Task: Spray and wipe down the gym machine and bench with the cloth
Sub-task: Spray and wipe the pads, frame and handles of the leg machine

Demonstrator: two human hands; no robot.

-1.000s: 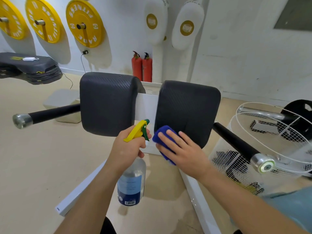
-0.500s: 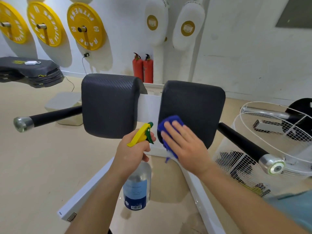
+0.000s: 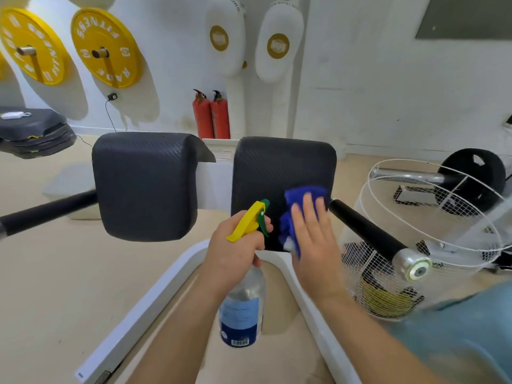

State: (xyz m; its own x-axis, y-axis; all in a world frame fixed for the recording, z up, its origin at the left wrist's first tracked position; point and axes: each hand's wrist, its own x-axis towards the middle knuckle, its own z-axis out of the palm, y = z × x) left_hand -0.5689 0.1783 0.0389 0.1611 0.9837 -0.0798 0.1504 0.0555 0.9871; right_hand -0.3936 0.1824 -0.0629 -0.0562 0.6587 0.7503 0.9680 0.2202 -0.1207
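Gym room: the machine's right pad [image 3: 279, 167] was mid-wipe. The left hand [image 3: 234, 252], grip curled, held the spray bottle [image 3: 243, 309]; the right hand [image 3: 318, 250], grip spread flat, had swept the blue cloth [image 3: 300, 191] to the pad's outer edge, top judged outstanding.

place: gym | signs: yellow weight plates [image 3: 106, 48] on wall, padded machine [image 3: 145, 184], probably boxing pads [image 3: 278, 41]

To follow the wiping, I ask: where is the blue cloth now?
In the head view, the blue cloth lies right of centre, pressed by the right hand low on the right black pad, beside the spray bottle.
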